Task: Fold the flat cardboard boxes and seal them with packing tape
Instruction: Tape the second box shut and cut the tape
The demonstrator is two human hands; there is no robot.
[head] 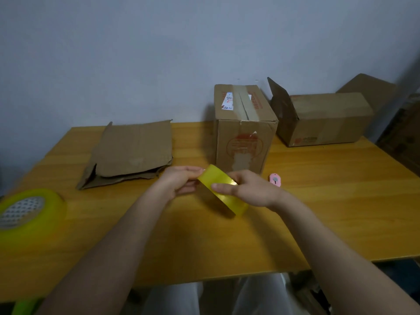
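A yellow roll of packing tape (223, 190) is held upright above the middle of the wooden table (318, 212). My right hand (252, 189) grips the roll, thumb across its outer face. My left hand (179, 181) pinches the roll's far edge at the top, fingers curled. A flat cardboard box (134, 151) lies on the table to the left. A folded box with tape on its top (244, 126) stands just behind my hands. Another box with one flap up (322, 119) lies on its side at the back right.
A second, larger yellow tape roll (27, 214) lies at the table's left edge. A small pink cutter (275, 179) rests right of my right hand. More cardboard (368, 86) leans against the wall at the far right. The table's front edge runs just below my forearms.
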